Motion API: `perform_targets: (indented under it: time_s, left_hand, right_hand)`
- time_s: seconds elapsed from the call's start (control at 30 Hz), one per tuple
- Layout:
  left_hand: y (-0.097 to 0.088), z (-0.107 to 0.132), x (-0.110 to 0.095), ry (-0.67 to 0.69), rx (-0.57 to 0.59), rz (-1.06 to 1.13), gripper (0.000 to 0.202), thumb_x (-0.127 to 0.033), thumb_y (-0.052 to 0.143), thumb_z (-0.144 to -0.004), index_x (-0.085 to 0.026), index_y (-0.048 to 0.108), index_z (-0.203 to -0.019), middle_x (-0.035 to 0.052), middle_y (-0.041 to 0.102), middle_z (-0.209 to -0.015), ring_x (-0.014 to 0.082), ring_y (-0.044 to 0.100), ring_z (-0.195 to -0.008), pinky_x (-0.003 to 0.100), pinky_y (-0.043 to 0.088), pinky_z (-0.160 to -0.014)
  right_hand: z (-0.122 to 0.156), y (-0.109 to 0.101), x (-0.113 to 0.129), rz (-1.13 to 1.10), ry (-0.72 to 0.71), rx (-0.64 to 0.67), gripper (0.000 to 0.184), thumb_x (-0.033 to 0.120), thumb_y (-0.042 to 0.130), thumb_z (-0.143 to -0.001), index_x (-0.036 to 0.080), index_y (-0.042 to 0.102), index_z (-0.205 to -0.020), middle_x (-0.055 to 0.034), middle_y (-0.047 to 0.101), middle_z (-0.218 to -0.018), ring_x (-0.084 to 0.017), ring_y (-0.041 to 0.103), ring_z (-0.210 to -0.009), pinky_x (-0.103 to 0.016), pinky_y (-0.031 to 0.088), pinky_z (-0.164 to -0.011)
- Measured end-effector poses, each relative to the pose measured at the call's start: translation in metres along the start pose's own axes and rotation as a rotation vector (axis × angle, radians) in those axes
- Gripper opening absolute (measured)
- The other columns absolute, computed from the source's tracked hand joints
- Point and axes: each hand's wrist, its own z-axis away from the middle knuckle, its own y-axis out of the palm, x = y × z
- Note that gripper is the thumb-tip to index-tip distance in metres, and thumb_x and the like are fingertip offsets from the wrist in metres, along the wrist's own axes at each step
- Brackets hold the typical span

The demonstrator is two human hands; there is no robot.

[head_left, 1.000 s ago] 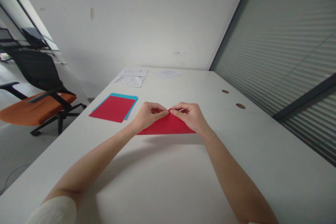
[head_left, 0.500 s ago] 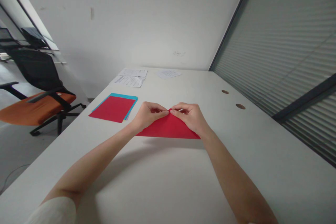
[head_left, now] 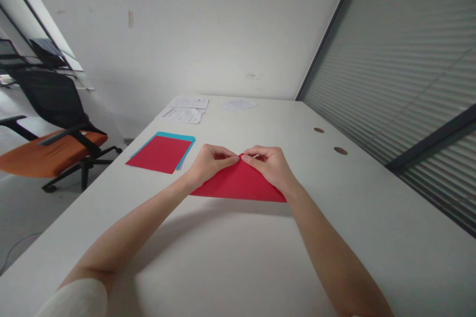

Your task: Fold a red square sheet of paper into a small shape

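Note:
A red sheet of paper [head_left: 240, 182] is held between my two hands over the middle of the table, its long straight edge facing me. My left hand [head_left: 211, 161] pinches the paper's far tip between thumb and fingers. Right beside it, my right hand [head_left: 268, 164] pinches the same tip, the fingertips of both hands nearly meeting. From there the paper spreads toward me, and its left and right sides are partly hidden behind my hands. A shadow lies on the table under its near edge.
Left of my hands lies a stack of coloured paper [head_left: 159, 154], red on top with blue below. Printed sheets [head_left: 184, 115] and another printed page [head_left: 239, 104] lie at the table's [head_left: 238, 257] far end. An orange-seated chair [head_left: 55, 151] stands at left; blinds [head_left: 401, 69] line the right.
The near edge of the red paper has come slightly closer to me and shows a little wider. Both hands keep their pinch in the same place.

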Motion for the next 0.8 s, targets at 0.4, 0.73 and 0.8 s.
perform_targets:
  time_s: [0.4, 0.73, 0.8]
  left_hand:
    - [0.0009, 0.0025, -0.0050, -0.002, 0.012, -0.002, 0.028, -0.041, 0.073, -0.075, -0.014, 0.078, -0.079, 0.0079, 0.076, -0.078, 0.0180, 0.067, -0.069, 0.026, 0.050, -0.060]
    - [0.0007, 0.0026, -0.0048, -0.006, 0.028, 0.011, 0.027, -0.040, 0.073, -0.076, -0.014, 0.078, -0.079, 0.0076, 0.076, -0.078, 0.0175, 0.067, -0.068, 0.025, 0.049, -0.061]
    - [0.0008, 0.0026, -0.0051, -0.004, 0.030, 0.013, 0.027, -0.040, 0.073, -0.076, -0.013, 0.078, -0.080, 0.0080, 0.076, -0.078, 0.0172, 0.067, -0.067, 0.026, 0.049, -0.061]
  right_hand:
    - [-0.0002, 0.0000, -0.0021, -0.001, 0.000, -0.003, 0.019, 0.038, 0.069, -0.080, 0.021, 0.078, -0.081, -0.0048, 0.077, -0.084, -0.019, 0.069, -0.078, -0.032, 0.051, -0.073]
    - [0.0001, 0.0003, -0.0001, -0.013, 0.006, -0.006, 0.018, 0.037, 0.070, -0.080, 0.021, 0.078, -0.081, -0.0048, 0.077, -0.083, -0.020, 0.070, -0.078, -0.032, 0.051, -0.073]
    - [0.0002, 0.0004, -0.0005, -0.014, 0.006, -0.008, 0.018, 0.038, 0.070, -0.080, 0.021, 0.078, -0.081, -0.0047, 0.077, -0.083, -0.020, 0.070, -0.078, -0.032, 0.051, -0.073]
